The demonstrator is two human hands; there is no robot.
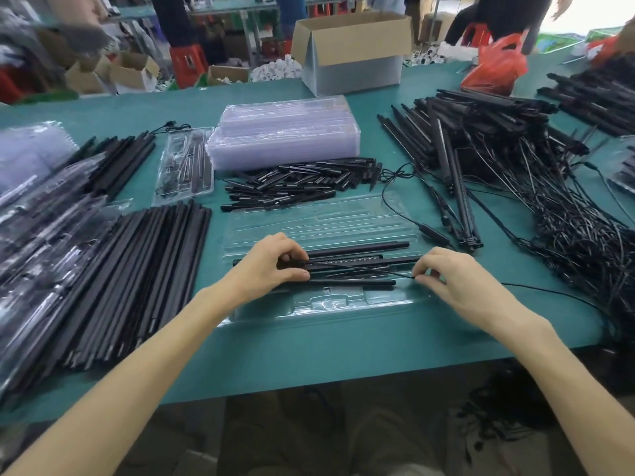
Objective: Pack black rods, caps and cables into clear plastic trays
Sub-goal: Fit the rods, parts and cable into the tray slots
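Now, clear tray (319, 305): it is lying on the green table (309, 355) directly before the person, long side going left to right.
Black rods (357, 247): four that I can count are lying side by side along the tray's middle; the left hand is covering their left ends.
Thin cable (364, 268): it is crossing slantwise over the rods from one hand to the other, then running off to the right over the table.
Left hand (275, 266): its fingers and thumb are curling round the left ends of the rods and gripping them.
Right hand (443, 274): thumb and forefinger are pinching the cable just beside the rods' right ends.
Short black pieces (302, 182): one loose pile is lying just behind the tray, too many to count.
Stack of empty trays (285, 132): one stack is standing behind that pile.
Filled tray (185, 166): one is lying alone, left of the stack.
Long rods (144, 269): one wide bundle is lying left of the tray, and a second bundle (120, 159) farther back.
Rods with cables (498, 139): one big tangled heap is filling the right side.
Cardboard box (350, 49): one is standing open at the far edge, with one red bag (498, 63) to its right.
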